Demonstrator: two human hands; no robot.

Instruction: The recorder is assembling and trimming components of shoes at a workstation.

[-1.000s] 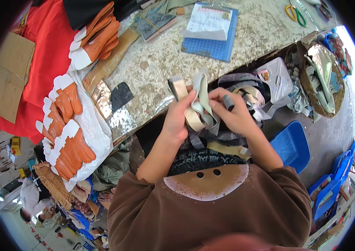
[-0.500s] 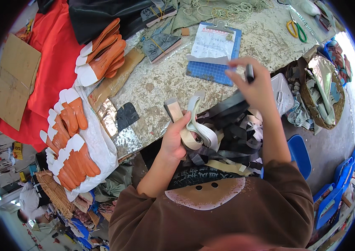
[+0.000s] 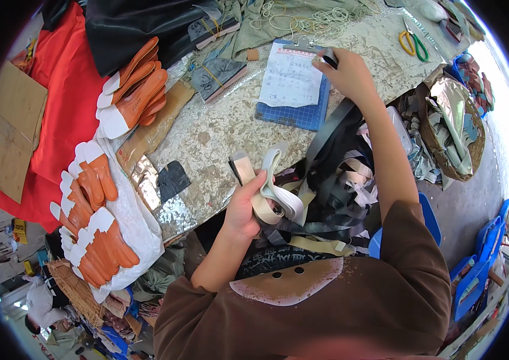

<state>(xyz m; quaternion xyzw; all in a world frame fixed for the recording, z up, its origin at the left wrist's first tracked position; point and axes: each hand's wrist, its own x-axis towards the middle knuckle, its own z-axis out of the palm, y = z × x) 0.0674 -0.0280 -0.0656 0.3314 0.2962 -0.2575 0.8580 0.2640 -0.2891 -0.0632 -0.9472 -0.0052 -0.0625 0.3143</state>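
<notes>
My left hand is closed around a folded bundle of beige and white strips in front of my chest. The strips form loops above and beside my fingers. Up by the top of the clipboard, my right hand pinches the end of a black strip. This strip runs down from there into a tangled heap of black, white and pale strips at the table's near edge. A blue gridded clipboard with a handwritten sheet lies just left of my right hand.
Orange-brown insoles with white ends lie in rows on white cloth at left, with more stacked behind. Scissors lie at the far right. A basket of scraps and blue chairs stand right of the table.
My right hand has moved farther away and slightly left, drawing the black strip out longer from the heap. My left hand keeps its hold on the bundle. The whole view has shifted slightly.
</notes>
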